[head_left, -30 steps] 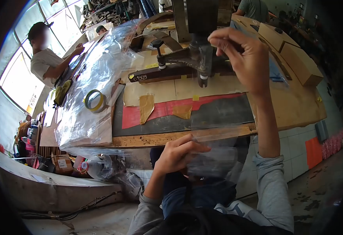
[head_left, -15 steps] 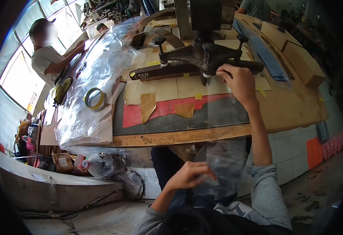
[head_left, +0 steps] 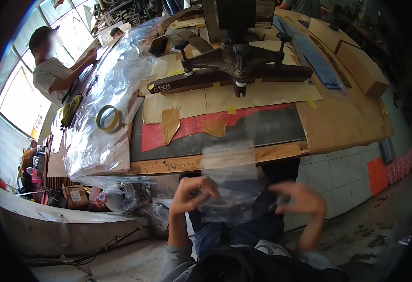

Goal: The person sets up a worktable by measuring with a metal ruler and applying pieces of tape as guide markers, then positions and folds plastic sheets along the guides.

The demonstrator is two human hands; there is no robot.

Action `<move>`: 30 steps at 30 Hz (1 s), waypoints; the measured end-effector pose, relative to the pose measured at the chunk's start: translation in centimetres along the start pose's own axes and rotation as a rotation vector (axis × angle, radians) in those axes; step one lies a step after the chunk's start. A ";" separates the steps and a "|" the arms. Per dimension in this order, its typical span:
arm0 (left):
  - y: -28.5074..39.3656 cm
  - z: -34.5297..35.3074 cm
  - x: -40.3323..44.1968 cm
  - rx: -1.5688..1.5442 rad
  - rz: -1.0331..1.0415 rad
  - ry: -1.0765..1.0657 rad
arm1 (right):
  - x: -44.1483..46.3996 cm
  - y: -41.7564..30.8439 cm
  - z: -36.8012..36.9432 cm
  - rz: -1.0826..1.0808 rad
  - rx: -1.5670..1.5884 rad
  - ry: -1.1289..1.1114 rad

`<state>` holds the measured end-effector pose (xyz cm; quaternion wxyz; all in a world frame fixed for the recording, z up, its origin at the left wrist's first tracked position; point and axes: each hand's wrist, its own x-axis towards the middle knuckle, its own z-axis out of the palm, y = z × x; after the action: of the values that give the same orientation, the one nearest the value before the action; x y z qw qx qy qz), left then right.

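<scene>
A clear plastic sheet (head_left: 228, 162) hangs over the table's front edge and down above my lap. My left hand (head_left: 191, 193) is at the sheet's left side, thumb and fingers pinched together at its edge. Off the sheet's right side is my right hand (head_left: 305, 199), smeared by motion, its thumb and fingers apart with nothing visible between them. Beyond the sheet, a dark metal clamp-like machine (head_left: 238, 63) with knobs and a long bar (head_left: 168, 86) stands over the table.
On the table (head_left: 352, 127) lie a red strip (head_left: 192, 129), a roll of tape (head_left: 107, 118) on crumpled plastic film (head_left: 93, 141), blue strips (head_left: 316, 58) and a cardboard box (head_left: 362, 70). A co-worker (head_left: 51, 77) stands at the far left. Cables (head_left: 102, 248) run along the floor.
My right hand has come down from beside the machine's bar to the right of my lap. The plastic sheet has moved left and toward me. My left hand has risen to its edge.
</scene>
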<state>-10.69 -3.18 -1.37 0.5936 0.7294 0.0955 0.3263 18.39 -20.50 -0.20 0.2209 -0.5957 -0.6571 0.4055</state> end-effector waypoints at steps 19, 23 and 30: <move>2.4 -1.1 4.9 0.553 0.091 -0.105 | 17.3 13.6 20.2 -0.422 -0.049 -0.161; 1.1 -0.3 5.0 0.677 0.107 -0.020 | 12.7 11.4 17.2 -0.468 0.050 -0.636; 0.7 0.6 7.1 0.551 0.090 -0.031 | 2.1 1.9 -2.1 -0.406 0.761 0.140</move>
<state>-5.01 -0.12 1.79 0.3594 0.8717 0.1390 0.3027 20.71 -17.99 -0.93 0.5441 -0.3568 -0.5479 0.5258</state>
